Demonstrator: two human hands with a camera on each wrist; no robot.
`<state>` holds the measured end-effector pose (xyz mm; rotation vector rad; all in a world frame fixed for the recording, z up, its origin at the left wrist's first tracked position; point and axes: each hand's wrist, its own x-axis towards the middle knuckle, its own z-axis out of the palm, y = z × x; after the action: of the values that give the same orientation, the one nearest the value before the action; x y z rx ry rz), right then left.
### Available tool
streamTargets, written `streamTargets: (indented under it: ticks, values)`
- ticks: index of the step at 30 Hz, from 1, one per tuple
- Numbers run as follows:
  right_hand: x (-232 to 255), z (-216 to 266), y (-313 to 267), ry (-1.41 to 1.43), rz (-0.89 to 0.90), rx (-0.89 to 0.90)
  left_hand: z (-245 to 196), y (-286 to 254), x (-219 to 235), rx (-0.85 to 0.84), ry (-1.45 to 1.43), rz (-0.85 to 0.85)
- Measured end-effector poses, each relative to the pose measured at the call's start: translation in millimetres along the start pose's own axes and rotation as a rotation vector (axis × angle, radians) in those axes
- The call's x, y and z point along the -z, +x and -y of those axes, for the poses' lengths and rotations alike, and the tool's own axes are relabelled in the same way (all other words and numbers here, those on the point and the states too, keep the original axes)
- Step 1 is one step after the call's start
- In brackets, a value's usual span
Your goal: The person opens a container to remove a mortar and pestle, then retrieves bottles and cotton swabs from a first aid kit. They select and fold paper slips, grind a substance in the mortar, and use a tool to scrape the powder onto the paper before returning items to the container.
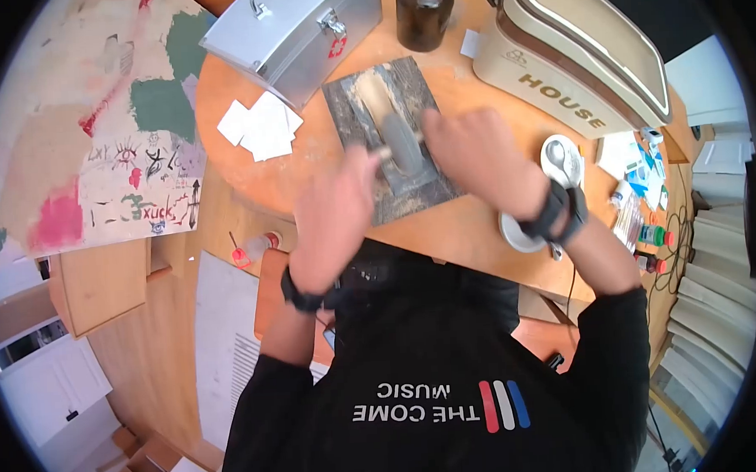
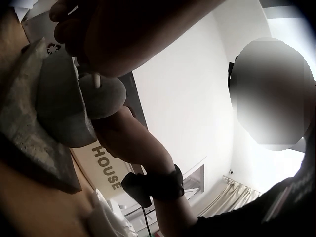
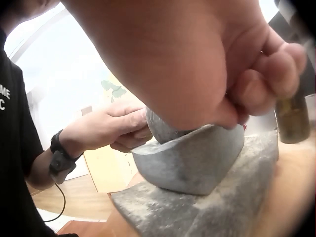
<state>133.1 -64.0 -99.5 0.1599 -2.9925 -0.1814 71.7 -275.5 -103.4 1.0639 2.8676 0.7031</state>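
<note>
A grey boat-shaped grinding trough stands on a dark, dusty, rough-topped board, with light brown material along its far end. Upright inside the trough sits a grey disc-shaped grinding wheel, which a pale rod runs through as an axle. From the left side, my left hand grips one end of the rod, thumb and fingers close by the wheel. My right hand holds the opposite end with curled fingers; in the right wrist view its palm covers that end and part of the wheel.
A silver metal case stands behind the board, with white paper squares to its left. At the back are a dark jar and a cream HOUSE box. To the right lie a white dish with a spoon and a bowl.
</note>
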Motion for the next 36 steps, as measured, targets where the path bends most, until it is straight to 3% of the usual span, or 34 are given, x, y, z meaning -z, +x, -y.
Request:
streamTargets:
  ticks: [3,6,7,9,12,15,18,21,24,27,30,34,36]
  values:
    - [-38,-26,54,-0.027,-0.229,0.008,10,45,-3,0.025,-0.001,-0.072]
    - [-37,-26,49,0.042,-0.233,0.038,1,55,14,0.058,0.028,-0.003]
    - [-28,-20,29,0.010,-0.188,0.090,0,34,10,0.026,-0.001,-0.011]
    - [-12,-2,-6,0.039,-0.031,-0.049,2,3,-7,-0.056,-0.057,-0.049]
    - [-6,-5,1,0.050,0.113,-0.028,-3,7,-7,0.037,-0.065,-0.015]
    - [-32,-29,59,0.003,-0.223,-0.002,17,57,-10,0.000,-0.006,-0.196]
    - [-38,-27,47,-0.019,-0.268,0.071,1,48,6,0.068,0.051,-0.058]
    - [2,1,0,0.018,0.039,-0.050,-4,1,-2,0.017,-0.018,0.025]
    - [-7,-5,6,0.018,-0.024,0.021,16,10,-23,-0.082,-0.125,-0.120]
    - [-25,-27,62,-0.019,-0.276,0.052,23,56,-9,0.029,-0.029,-0.174]
    - [-31,-18,46,-0.025,-0.282,0.048,11,41,1,0.066,-0.022,-0.059]
    - [8,1,3,0.054,0.096,-0.049,-3,-2,-1,0.029,-0.023,0.021]
    - [-15,-10,21,-0.022,-0.097,0.097,16,18,-14,-0.015,-0.032,-0.082]
